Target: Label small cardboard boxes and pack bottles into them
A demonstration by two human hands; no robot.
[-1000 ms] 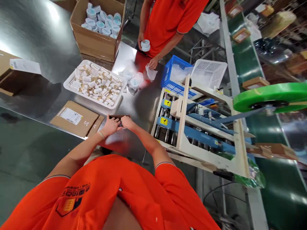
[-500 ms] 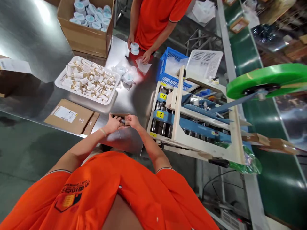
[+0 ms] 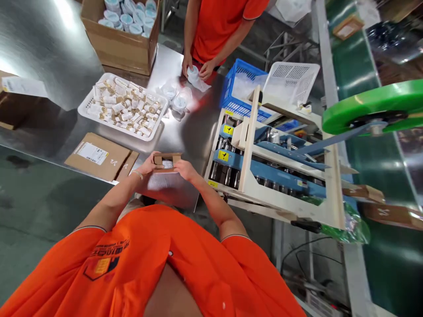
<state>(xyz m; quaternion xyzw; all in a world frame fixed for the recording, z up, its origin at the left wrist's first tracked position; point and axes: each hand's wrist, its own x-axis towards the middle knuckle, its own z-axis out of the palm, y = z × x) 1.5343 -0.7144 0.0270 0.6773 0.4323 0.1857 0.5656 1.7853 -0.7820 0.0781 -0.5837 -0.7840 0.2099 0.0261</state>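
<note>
Between my hands is a small cardboard box [image 3: 167, 156] with its top open, above the metal table. Something whitish [image 3: 167, 164] lies inside; its kind is too small to make out. My left hand [image 3: 147, 164] grips the box's left end, fingers bent around it. At the right end my right hand [image 3: 185, 169] pinches the cardboard. Left of my left hand lie flat cardboard pieces [image 3: 99, 155], the larger with a white label. Beyond them stands a white plastic basket [image 3: 80, 108] full of small white bottles with gold-coloured parts [image 3: 127, 115].
Across the table a co-worker [image 3: 216, 35] in orange handles a round tub and thin wrap. Wrapped tubs [image 3: 178, 102] lie nearby. A big carton [image 3: 119, 52] of tubs stands at the back left. A roller machine [image 3: 277, 176] with a green tape roll [image 3: 370, 101] borders the right.
My left hand has moved from over the box's opening to its left end, so the whitish contents now show. The co-worker's hands have come together around a tub and wrap.
</note>
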